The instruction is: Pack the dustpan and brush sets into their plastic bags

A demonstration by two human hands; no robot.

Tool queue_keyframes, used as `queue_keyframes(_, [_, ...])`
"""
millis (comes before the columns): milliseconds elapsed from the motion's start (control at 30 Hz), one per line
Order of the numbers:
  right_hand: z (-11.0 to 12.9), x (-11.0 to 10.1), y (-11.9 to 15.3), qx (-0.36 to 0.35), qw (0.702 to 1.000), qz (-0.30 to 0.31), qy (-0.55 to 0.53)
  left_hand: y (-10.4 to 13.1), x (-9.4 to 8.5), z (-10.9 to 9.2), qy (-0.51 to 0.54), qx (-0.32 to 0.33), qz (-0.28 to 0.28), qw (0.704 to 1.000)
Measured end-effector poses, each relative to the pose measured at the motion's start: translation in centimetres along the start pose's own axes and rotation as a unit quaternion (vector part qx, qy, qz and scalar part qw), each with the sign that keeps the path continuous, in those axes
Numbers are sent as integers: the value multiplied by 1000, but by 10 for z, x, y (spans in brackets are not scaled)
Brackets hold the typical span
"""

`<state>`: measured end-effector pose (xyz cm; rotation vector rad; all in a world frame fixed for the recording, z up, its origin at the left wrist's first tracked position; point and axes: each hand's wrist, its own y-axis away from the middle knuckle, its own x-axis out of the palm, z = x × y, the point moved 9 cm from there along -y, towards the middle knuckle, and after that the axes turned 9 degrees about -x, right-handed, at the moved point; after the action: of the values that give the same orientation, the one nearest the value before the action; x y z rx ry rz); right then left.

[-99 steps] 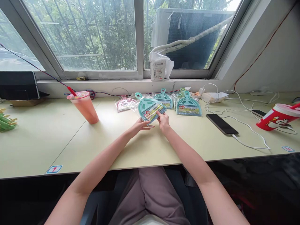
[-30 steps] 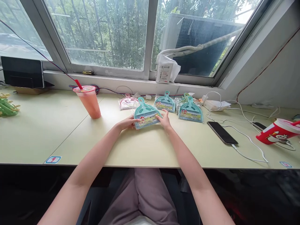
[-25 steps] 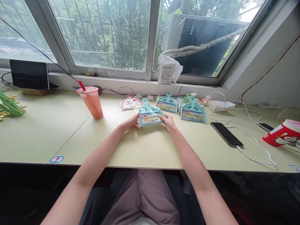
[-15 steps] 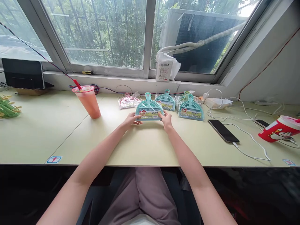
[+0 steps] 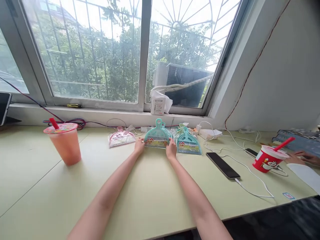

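Observation:
My left hand point(image 5: 139, 145) and my right hand point(image 5: 171, 149) grip the lower corners of a wrapped teal dustpan and brush set point(image 5: 157, 135), one at each side. It stands tilted up, handle at the top, and mostly hides another teal set behind it. Just right of my right hand rests a teal dustpan set point(image 5: 188, 144) in clear wrap, with a green one point(image 5: 180, 128) partly hidden behind it. A pink dustpan set point(image 5: 121, 137) lies to the left of my left hand.
An orange drink cup point(image 5: 65, 146) stands at left. On the right are a phone point(image 5: 222, 165) on a white charging cable point(image 5: 252, 193) and a red cup point(image 5: 268, 159). Another person's hand point(image 5: 297, 157) is beyond it. A small tissue pack point(image 5: 158, 105) sits on the window sill.
My view has tilted up and turned right. The held dustpan set has moved back towards the window, now in front of the rear teal set. Another person's hands have come into view.

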<state>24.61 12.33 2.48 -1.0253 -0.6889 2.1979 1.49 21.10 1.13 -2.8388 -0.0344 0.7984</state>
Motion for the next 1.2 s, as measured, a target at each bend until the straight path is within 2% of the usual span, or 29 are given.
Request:
queue_keyframes(100, [3, 1, -5, -29, 999, -29, 29, -19, 13, -2, -5, 6, -24, 1000])
queue_keyframes(200, [17, 2, -3, -71, 994, -41, 77, -32, 31, -8, -34, 29, -7, 999])
queue_keyframes(300, [40, 16, 4, -161, 980, 34, 108, -39, 43, -14, -67, 34, -15, 997])
queue_keyframes(367, [54, 27, 10, -226, 964, 89, 112, -40, 45, -17, -52, 29, -36, 998])
queue_keyframes(433, [60, 33, 13, -253, 954, 116, 113, -38, 46, -19, -27, 24, -50, 998])
queue_keyframes(567, [55, 36, 12, -232, 957, 133, 115, -30, 45, -24, -31, 15, -54, 998])
queue_keyframes(700, [49, 39, 15, -226, 954, 162, 109, -22, 34, -32, -18, 26, -79, 996])
queue_keyframes(833, [41, 45, 16, -211, 953, 191, 108, -20, 31, -29, -6, 13, -80, 997])
queue_keyframes(1067, [20, 59, 14, -170, 957, 217, 94, -21, 39, -29, 13, 33, -50, 998])
queue_keyframes(1200, [18, 59, 15, -162, 959, 220, 72, -24, 52, -24, -14, 34, 4, 999])
